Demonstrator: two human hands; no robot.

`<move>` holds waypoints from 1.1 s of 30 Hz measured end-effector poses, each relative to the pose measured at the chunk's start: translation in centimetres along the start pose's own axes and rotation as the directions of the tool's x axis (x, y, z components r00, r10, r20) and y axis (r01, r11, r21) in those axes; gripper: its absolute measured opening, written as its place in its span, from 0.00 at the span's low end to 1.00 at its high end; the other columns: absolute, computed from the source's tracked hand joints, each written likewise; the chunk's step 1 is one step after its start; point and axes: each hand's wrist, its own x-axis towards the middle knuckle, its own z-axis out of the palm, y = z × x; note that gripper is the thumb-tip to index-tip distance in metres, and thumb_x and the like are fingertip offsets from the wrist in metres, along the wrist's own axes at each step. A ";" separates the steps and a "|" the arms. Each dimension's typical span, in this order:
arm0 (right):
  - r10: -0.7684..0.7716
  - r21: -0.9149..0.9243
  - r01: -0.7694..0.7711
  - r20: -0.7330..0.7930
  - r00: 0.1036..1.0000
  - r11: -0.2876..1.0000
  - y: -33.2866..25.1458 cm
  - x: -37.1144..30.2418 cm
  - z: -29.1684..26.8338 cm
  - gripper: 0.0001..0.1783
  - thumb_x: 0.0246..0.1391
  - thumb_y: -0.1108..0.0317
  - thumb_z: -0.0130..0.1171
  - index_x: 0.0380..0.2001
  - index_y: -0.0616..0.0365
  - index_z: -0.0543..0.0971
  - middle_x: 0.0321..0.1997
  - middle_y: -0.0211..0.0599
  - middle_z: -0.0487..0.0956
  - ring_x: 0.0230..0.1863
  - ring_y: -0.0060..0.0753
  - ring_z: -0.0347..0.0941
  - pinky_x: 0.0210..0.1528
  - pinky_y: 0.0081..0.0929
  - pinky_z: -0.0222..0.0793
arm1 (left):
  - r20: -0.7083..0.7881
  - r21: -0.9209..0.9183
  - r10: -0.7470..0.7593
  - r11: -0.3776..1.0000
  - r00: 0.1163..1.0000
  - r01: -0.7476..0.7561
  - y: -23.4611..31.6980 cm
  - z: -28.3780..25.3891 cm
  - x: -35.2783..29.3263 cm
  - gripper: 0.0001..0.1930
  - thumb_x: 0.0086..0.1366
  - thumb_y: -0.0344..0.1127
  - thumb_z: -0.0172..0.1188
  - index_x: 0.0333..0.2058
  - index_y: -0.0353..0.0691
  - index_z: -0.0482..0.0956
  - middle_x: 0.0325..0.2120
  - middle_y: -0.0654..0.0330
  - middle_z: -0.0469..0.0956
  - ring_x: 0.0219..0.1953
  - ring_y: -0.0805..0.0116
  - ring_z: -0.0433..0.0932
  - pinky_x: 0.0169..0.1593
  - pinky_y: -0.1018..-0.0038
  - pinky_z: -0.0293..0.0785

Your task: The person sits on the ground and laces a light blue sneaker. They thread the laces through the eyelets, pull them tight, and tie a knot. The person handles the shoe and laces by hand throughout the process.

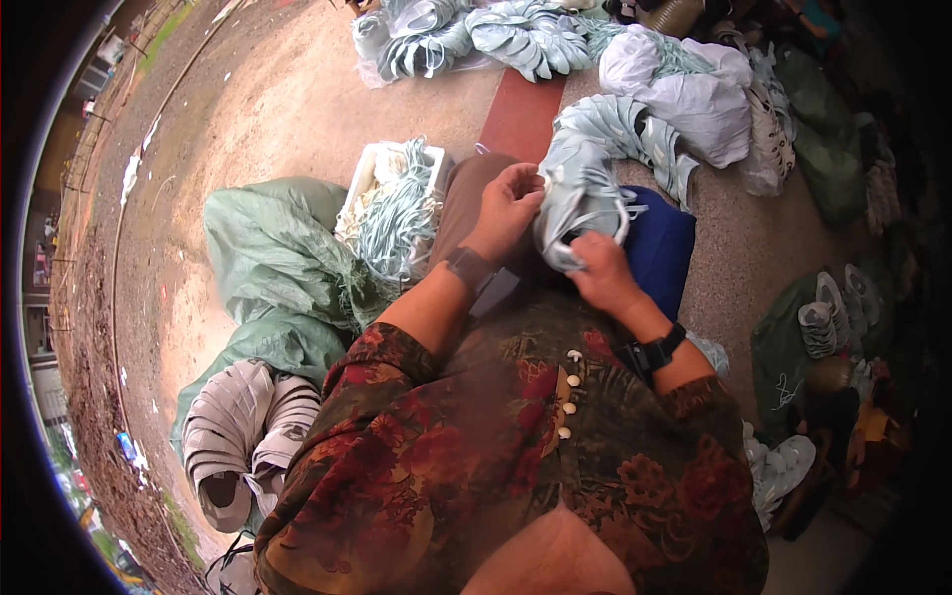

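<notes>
A light blue shoe upper (562, 220) lies over my lap, at the near end of a curved row of nested uppers (605, 124). My right hand (603, 273) is closed on its near edge, beside a pale looped edge or lace. At the upper's left side my left hand (508, 208) has its fingers pinched together. What they hold is too small to make out, though a whitish bit shows at the fingertips. Left of my knee stands a white box (437, 159) heaped with light blue and cream laces (397, 223).
Green sacks (273, 248) lie to my left, with stacked beige uppers (230, 426) on the nearer one. Ahead are more bundled blue uppers (526, 38) and a white plastic bag (699, 104). Something blue (662, 248) sits by my right leg. More uppers (828, 312) lie at the right.
</notes>
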 end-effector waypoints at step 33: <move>0.576 0.783 -0.159 -0.287 0.766 0.602 1.6 -2.2 -11.5 0.20 0.43 0.80 0.59 0.44 0.64 0.73 0.41 0.33 0.76 0.42 0.27 0.72 0.48 0.25 0.66 | 0.063 -0.187 0.198 0.965 0.978 -0.183 6.8 -4.4 0.3 0.12 0.53 0.21 0.59 0.38 0.33 0.73 0.35 0.58 0.78 0.38 0.71 0.76 0.45 0.74 0.71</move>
